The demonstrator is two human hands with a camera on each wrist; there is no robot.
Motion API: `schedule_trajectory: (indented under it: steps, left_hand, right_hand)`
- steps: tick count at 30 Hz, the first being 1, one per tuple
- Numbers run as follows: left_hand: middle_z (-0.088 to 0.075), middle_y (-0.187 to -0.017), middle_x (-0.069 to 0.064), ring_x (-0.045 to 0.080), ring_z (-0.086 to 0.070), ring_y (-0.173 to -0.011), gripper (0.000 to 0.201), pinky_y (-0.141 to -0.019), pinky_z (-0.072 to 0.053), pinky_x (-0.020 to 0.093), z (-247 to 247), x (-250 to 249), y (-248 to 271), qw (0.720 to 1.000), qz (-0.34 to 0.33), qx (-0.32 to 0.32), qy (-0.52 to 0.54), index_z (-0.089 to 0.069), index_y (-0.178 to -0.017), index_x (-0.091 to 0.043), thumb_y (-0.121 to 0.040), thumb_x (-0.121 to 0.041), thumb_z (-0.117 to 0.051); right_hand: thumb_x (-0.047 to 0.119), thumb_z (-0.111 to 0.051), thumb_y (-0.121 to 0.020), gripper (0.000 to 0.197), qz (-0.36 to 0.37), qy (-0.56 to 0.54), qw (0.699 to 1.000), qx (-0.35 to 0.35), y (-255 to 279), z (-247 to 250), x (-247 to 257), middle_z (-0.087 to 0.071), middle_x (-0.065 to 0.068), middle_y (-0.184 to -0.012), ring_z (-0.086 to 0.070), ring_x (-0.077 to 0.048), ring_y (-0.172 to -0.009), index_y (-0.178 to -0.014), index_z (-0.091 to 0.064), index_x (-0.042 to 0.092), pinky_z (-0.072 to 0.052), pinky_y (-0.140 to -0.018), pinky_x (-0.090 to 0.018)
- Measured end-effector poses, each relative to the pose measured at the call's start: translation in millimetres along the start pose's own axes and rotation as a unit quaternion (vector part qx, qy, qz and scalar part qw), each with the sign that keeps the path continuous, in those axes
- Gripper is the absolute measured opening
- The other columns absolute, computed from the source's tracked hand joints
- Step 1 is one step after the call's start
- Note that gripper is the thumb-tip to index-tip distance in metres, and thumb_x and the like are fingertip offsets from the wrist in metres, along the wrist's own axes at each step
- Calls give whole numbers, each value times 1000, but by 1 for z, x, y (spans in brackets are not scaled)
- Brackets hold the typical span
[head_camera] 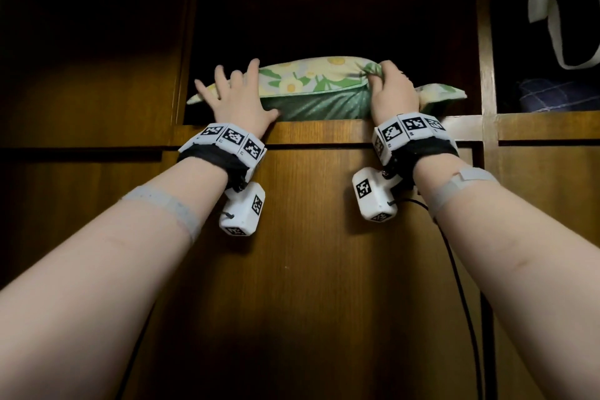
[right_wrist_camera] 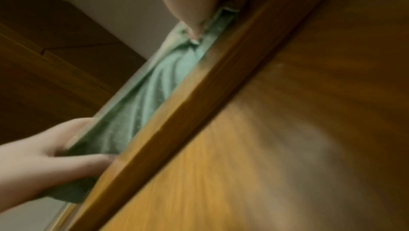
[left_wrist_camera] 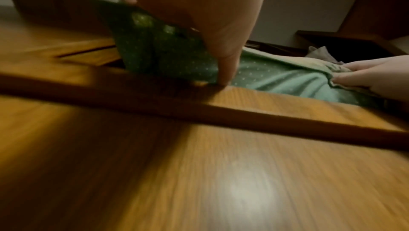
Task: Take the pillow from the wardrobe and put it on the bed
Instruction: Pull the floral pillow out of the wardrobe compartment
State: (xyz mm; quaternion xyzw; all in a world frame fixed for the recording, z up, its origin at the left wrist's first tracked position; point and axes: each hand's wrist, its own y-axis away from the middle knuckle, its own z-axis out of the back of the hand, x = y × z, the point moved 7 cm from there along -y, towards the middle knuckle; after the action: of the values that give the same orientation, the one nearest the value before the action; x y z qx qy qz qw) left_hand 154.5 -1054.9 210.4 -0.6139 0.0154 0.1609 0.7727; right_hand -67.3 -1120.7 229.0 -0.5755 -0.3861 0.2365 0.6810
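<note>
Apparently pillow [head_camera: 311, 88] between both hands' fingers [head_camera: 388, 70].

Both wrist views are motion-blurred, and the right hand [head_camera: 391, 91] hides part of the pillow [head_camera: 311, 88] (right side)

A home bedroom: a tall wooden wardrobe [head_camera: 308, 237] with open upper compartments, a floral pillow [head_camera: 311, 88] on its shelf, folded blue bedding [head_camera: 548, 94] in the compartment right of it, and clothing [head_camera: 565, 3] hanging above that.
</note>
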Motion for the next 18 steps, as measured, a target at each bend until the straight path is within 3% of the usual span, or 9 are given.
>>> schedule_trajectory:
  steps: [3, 7, 10, 13, 16, 18]
  left_hand:
    - [-46, -141, 12, 34, -33, -135, 73, -112, -19, 53, 19, -1, -3, 1000, -12, -29, -4, -33, -144, -17, -80, -29, -66]
    - [-58, -125, 13, 33, -47, -121, 45, -102, -30, 46, 38, -11, -2, 996, -51, -59, -36, -52, -124, -10, -83, -28, -62]
    - [-62, -119, 14, 35, -52, -115, 42, -96, -36, 44, 41, -11, 4, 998, -41, -46, -13, -52, -118, -8, -83, -28, -63]
    - [-65, -115, 15, 37, -57, -110, 38, -89, -41, 44, 40, -8, 16, 999, -31, -35, 15, -50, -116, -8, -85, -28, -60]
    - [-66, -110, 15, 38, -61, -104, 35, -80, -43, 41, 45, -6, 23, 998, -39, -39, 19, -50, -113, -8, -86, -29, -56]
    - [-67, -108, 14, 38, -62, -101, 32, -74, -37, 37, 50, -7, 26, 998, -49, -36, 14, -50, -110, -9, -86, -29, -56]
  right_hand:
    - [21, -36, -99, 28, 1, -65, 998, -19, 6, 5, -2, -64, -17, -109, -58, -30, -104, -107, -54, 1, -31, -72, -28]
    - [23, -34, -100, 30, 5, -130, 990, -53, 17, 18, 2, -62, -15, -101, -57, -27, -99, -103, -56, 2, -33, -74, -28]
    - [24, -33, -100, 23, 14, -124, 991, -55, 25, 23, 5, -52, -6, -83, -51, -22, -85, -87, -48, 12, -32, -71, -28]
    - [25, -32, -101, 26, 18, -119, 992, -36, 30, 28, 9, -40, 3, -64, -44, -19, -74, -80, -39, 12, -25, -64, -25]
    - [26, -33, -101, 30, 31, -109, 993, -17, 33, 34, 13, -39, 3, -61, -43, -19, -72, -77, -40, 11, -23, -62, -24]
    - [27, -32, -101, 31, 38, -102, 994, -6, 36, 37, 14, -41, 1, -64, -45, -19, -73, -76, -42, 11, -27, -67, -24]
